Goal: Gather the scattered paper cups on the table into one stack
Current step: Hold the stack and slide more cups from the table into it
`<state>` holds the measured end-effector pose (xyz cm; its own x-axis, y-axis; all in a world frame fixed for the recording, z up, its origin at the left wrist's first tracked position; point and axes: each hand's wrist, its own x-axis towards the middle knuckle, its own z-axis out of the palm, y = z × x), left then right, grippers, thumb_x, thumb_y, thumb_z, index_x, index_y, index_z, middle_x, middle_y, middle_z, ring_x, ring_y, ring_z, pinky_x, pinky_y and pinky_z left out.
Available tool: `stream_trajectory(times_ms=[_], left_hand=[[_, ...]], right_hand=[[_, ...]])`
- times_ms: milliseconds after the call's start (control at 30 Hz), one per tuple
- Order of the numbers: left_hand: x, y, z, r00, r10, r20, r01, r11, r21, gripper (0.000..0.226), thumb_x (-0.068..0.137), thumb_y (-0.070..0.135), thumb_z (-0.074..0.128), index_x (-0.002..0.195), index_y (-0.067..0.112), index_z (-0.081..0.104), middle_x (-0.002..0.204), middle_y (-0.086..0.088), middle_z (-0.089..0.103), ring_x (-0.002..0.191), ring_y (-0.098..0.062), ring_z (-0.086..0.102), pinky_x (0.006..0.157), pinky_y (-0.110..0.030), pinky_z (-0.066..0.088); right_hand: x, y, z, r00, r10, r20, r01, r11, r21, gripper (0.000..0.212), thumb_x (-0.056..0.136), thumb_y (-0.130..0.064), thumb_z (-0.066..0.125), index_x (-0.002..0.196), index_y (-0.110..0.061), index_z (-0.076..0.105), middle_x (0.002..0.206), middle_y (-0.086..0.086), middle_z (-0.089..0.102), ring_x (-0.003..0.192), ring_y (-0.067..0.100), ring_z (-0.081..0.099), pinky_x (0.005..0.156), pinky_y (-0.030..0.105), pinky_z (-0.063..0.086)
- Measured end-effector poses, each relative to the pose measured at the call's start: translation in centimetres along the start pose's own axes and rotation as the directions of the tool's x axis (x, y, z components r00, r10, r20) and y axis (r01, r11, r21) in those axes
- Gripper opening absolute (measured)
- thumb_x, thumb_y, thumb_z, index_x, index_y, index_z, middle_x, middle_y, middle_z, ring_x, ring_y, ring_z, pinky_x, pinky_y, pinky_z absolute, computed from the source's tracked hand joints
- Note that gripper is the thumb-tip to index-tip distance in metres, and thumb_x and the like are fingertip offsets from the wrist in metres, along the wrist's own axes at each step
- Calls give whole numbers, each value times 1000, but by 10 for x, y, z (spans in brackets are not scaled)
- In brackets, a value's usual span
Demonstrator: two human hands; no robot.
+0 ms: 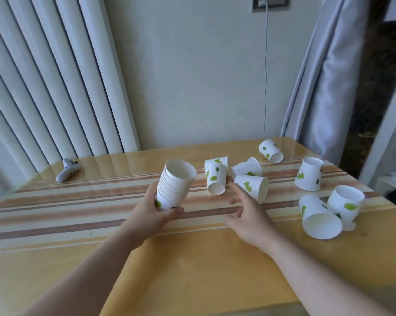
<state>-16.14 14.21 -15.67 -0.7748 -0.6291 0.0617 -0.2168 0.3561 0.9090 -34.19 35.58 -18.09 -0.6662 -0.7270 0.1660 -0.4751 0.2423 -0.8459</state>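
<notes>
My left hand point(152, 213) grips a stack of several white paper cups with green leaf prints point(175, 184), tilted with its mouth up and to the right, just above the table. My right hand point(249, 215) is open, fingers spread, reaching toward a cup lying on its side point(253, 185); its fingertips are close to that cup but I cannot tell if they touch. Beside it lie a cup with its mouth toward me point(216, 179), another behind it point(216, 161) and one more to the right point(246, 167).
Further cups lie at the back right point(270, 151), stand upside down point(308, 174), and sit at the right edge, one on its side point(319, 217) and one upright point(345, 206). A white controller point(68, 169) rests at the back left of the striped table point(101, 201).
</notes>
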Motion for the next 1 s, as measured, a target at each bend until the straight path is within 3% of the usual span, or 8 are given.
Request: stream_trajectory(times_ms=[100,233,367,533,633,700,833,1000], left_hand=[[17,7,21,1000,8,-4,-8,995,-97,61,85,25,91,128,47,53,126,5,70,114,-16,70,88,-29,57],[29,1,36,980,81,-183,-80,997,10,56,80,36,92,121,47,56,113,16,73,106,-5,68,83,-29,53],[30,-12,38,947,96,-306,-99,995,9,51,78,37,92,116,41,58,103,24,69,96,-5,68,79,-32,53],[31,-17,32,945,87,-316,-116,991,-73,55,79,38,92,123,45,59,109,28,69,99,0,68,84,-29,53],[32,-17,30,947,68,-314,-106,989,-106,51,81,38,92,120,43,60,107,28,69,96,2,67,80,-26,50],[33,-16,30,949,64,-309,-104,988,-117,48,81,37,91,116,42,60,105,26,70,93,2,67,77,-24,48],[32,-16,31,951,67,-303,-114,984,-140,46,82,37,91,115,40,59,102,27,70,89,4,65,74,-21,47],[32,-16,30,958,76,-277,-125,978,-166,46,83,36,90,117,43,59,106,30,69,95,6,66,75,-20,47]], right_hand=[[15,-7,-3,996,53,-67,-34,965,259,74,93,-24,71,124,-83,39,116,-25,64,91,5,67,78,27,54],[39,-12,0,995,7,-101,-21,990,-136,68,92,-27,64,152,-52,43,119,-11,55,110,16,60,87,31,52],[63,-16,18,999,45,-9,-43,854,-519,80,98,-48,56,163,-53,11,148,2,40,129,32,57,101,45,52],[72,-18,40,996,93,-15,-81,768,-635,73,98,-61,54,161,-59,17,150,7,35,127,40,55,98,47,54],[61,-12,48,998,21,-59,-53,780,-624,55,95,-60,56,147,-56,40,141,2,42,124,35,54,92,47,57],[58,-8,49,992,-27,-120,-47,813,-580,34,93,-60,61,120,-42,57,130,-1,47,117,32,52,87,46,58],[56,-8,47,982,15,-189,-115,839,-532,42,89,-61,65,75,-27,46,111,-9,55,104,31,46,88,44,51],[60,-22,38,980,145,-137,-194,850,-490,36,77,-44,70,72,-23,41,91,-9,50,94,29,51,71,35,38]])
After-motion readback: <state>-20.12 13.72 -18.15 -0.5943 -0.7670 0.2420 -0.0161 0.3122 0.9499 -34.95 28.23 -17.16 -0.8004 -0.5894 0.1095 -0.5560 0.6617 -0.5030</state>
